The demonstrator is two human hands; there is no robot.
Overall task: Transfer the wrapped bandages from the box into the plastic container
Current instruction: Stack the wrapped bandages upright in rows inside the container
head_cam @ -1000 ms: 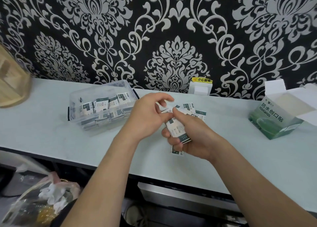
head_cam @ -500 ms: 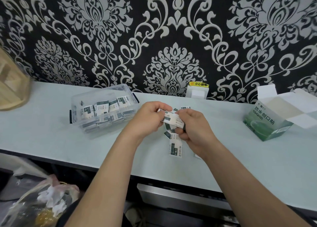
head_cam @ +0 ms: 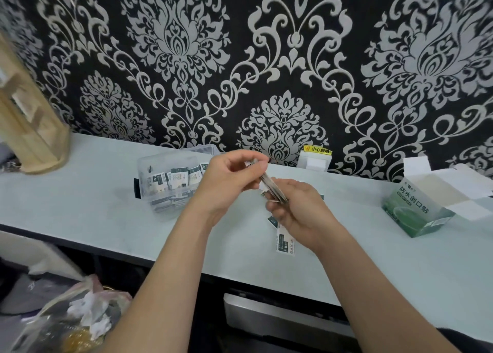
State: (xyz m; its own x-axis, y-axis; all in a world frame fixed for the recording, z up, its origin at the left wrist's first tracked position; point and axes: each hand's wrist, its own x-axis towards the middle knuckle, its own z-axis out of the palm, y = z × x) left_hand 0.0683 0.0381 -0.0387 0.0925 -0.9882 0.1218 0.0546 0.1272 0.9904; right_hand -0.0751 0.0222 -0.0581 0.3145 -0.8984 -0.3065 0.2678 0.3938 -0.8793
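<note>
Above the pale desk (head_cam: 80, 206), the right hand (head_cam: 301, 214) has its grip closed round the lower end of a thin stack of wrapped bandages (head_cam: 270, 188), and the left hand (head_cam: 229, 181) pinches its upper end. The clear plastic container (head_cam: 145, 169), part-filled with bandages, sits just left of the hands. A loose bandage (head_cam: 284, 242) lies on the desk beneath the right hand, and the open green box (head_cam: 405, 208) stands well apart at right.

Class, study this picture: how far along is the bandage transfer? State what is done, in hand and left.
Done: many wrapped bandages already lie in the plastic container, and the box lies open. In hand: the left hand and right hand hold a stack of bandages between them. Left: that stack and a loose bandage on the counter.
</note>
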